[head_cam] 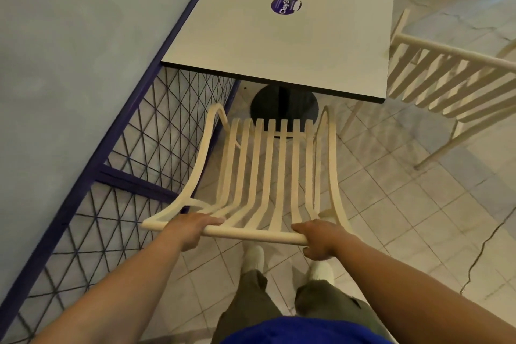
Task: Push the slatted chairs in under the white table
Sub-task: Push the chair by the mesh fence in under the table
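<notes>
A person stands behind a cream slatted chair (268, 170) and looks down over its back. Both hands are wrapped around the chair's top rail (251, 233). The left hand (192, 227) lies over the rail a little in from its left end, fingers curled over the far side. The right hand (321, 240) clasps the right end, fingers curled under.

The chair points straight away from the person. Its slats run from the rail down the back and forward along the seat, towards a white square table (293, 45). The front of the seat appears to stop just short of the table's near edge, lined up with the black round pedestal base (284, 105) below. So the table lies directly ahead of the grip, along the chair's long axis, and an even forward push from both hands looks like what is called for. Neither hand is clearly nearer the table.

A purple-framed wire mesh fence (134, 131) runs close along the chair's left side. A second cream slatted chair (446, 84) stands at the table's right side, not gripped.
</notes>
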Demonstrator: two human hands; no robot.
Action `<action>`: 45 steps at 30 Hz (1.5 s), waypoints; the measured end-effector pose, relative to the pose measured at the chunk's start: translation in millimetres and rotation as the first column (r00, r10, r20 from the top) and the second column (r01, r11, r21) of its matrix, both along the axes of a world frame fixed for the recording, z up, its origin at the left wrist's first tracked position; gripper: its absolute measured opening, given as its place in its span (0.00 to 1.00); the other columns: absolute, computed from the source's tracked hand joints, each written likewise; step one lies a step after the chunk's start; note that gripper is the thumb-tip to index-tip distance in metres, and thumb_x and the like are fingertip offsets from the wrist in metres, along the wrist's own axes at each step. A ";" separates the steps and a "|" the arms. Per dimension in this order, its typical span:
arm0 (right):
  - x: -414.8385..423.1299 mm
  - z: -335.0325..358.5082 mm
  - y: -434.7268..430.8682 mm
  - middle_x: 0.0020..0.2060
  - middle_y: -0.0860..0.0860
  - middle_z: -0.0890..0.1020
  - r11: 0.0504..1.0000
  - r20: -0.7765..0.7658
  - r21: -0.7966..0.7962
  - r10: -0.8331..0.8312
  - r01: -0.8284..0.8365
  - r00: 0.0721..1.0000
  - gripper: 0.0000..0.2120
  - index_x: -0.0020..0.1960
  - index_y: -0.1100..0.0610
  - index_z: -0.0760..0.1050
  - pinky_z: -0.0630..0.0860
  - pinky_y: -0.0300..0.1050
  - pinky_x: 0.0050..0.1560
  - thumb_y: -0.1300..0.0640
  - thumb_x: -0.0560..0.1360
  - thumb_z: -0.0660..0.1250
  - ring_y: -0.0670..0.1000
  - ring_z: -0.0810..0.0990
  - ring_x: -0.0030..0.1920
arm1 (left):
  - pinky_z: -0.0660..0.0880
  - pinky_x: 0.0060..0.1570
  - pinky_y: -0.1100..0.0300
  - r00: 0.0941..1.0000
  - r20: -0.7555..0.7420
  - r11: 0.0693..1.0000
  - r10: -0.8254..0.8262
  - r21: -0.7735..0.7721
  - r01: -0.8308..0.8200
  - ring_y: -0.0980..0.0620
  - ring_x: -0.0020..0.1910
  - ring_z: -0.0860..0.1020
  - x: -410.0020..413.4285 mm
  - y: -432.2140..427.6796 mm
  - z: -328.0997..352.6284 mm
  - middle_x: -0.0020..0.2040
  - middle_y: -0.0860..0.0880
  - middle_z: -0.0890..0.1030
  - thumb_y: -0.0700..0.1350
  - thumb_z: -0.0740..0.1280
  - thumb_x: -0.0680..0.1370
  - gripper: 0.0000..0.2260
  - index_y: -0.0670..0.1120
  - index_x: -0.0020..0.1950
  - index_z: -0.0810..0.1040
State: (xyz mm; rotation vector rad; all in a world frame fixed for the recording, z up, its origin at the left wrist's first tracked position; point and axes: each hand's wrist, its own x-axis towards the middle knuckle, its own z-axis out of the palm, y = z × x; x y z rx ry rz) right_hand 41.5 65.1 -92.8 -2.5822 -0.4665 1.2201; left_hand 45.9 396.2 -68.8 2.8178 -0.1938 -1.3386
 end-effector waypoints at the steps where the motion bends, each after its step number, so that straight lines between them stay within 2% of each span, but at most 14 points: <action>1: 0.3 -0.9 3.5 0.55 0.48 0.79 1.000 0.000 -0.021 -0.013 0.013 1.000 0.26 0.68 0.45 0.71 0.75 0.48 0.56 0.59 0.72 0.70 0.50 0.77 0.51 | 0.77 0.54 0.49 1.000 -0.010 1.000 -0.025 -0.017 0.024 0.49 0.58 0.77 2.8 3.6 -1.2 0.67 0.53 0.74 0.35 0.62 0.77 0.38 0.76 0.71 0.58; 4: 0.7 -3.0 10.5 0.59 0.49 0.78 0.997 0.000 -0.078 -0.024 0.024 1.000 0.30 0.71 0.45 0.68 0.75 0.49 0.59 0.62 0.72 0.69 0.51 0.77 0.55 | 0.75 0.58 0.48 0.995 -0.030 0.994 -0.094 -0.057 0.092 0.48 0.64 0.74 7.8 10.8 -2.3 0.70 0.54 0.71 0.34 0.62 0.77 0.40 0.76 0.72 0.56; 11: 7.5 -3.4 27.0 0.60 0.49 0.77 0.994 0.002 -0.098 -0.041 0.041 0.999 0.30 0.73 0.46 0.67 0.74 0.48 0.60 0.62 0.73 0.69 0.51 0.76 0.56 | 0.74 0.59 0.50 0.985 -0.009 0.981 -0.170 -0.102 0.168 0.48 0.63 0.74 25.3 28.2 -5.8 0.70 0.52 0.71 0.33 0.62 0.78 0.38 0.70 0.76 0.57; 14: 17.3 -2.6 44.0 0.59 0.50 0.77 0.995 0.028 -0.089 -0.033 0.035 0.999 0.31 0.73 0.46 0.67 0.75 0.50 0.60 0.63 0.73 0.69 0.52 0.77 0.56 | 0.73 0.59 0.50 0.982 0.018 0.979 -0.190 -0.075 0.191 0.46 0.65 0.74 45.8 44.1 -4.5 0.73 0.52 0.69 0.31 0.61 0.77 0.40 0.72 0.75 0.58; 19: 31.1 -4.9 60.2 0.60 0.51 0.76 0.995 0.026 -0.093 -0.027 0.030 0.999 0.32 0.73 0.47 0.67 0.75 0.50 0.61 0.63 0.73 0.69 0.53 0.77 0.57 | 0.73 0.53 0.53 0.982 -0.003 0.980 -0.189 -0.060 0.188 0.47 0.62 0.76 67.4 62.0 -9.9 0.73 0.51 0.70 0.32 0.62 0.77 0.42 0.75 0.73 0.56; 26: 41.6 -5.6 73.5 0.59 0.53 0.76 0.996 0.034 -0.090 -0.023 0.026 0.999 0.30 0.72 0.47 0.68 0.76 0.50 0.59 0.63 0.73 0.69 0.54 0.77 0.55 | 0.76 0.52 0.52 0.981 0.021 0.979 -0.194 -0.058 0.195 0.50 0.56 0.77 83.5 76.1 -11.4 0.69 0.53 0.72 0.32 0.63 0.76 0.43 0.78 0.71 0.55; 32: 60.5 -7.1 85.7 0.56 0.52 0.77 0.997 0.033 -0.068 -0.021 0.023 0.999 0.28 0.69 0.48 0.70 0.77 0.51 0.56 0.63 0.72 0.69 0.54 0.78 0.53 | 0.71 0.44 0.57 0.980 0.039 0.980 -0.197 -0.024 0.198 0.52 0.50 0.74 106.5 85.4 -7.7 0.66 0.52 0.74 0.30 0.61 0.76 0.41 0.74 0.73 0.59; 35: 69.0 -6.4 89.5 0.55 0.52 0.78 0.998 0.031 -0.068 -0.014 0.016 0.999 0.27 0.69 0.48 0.70 0.77 0.51 0.56 0.63 0.72 0.69 0.54 0.78 0.53 | 0.69 0.44 0.58 0.977 0.045 0.977 -0.210 -0.019 0.211 0.54 0.48 0.72 116.6 87.0 -7.1 0.66 0.52 0.74 0.30 0.61 0.76 0.41 0.73 0.73 0.59; 45: 79.8 -3.5 97.6 0.54 0.52 0.78 0.996 0.023 -0.082 -0.028 0.030 0.999 0.29 0.69 0.48 0.70 0.78 0.51 0.54 0.64 0.71 0.69 0.54 0.78 0.50 | 0.69 0.45 0.58 0.976 0.039 0.976 -0.212 -0.033 0.214 0.52 0.54 0.74 130.7 95.1 -8.3 0.69 0.53 0.73 0.32 0.62 0.77 0.39 0.73 0.73 0.60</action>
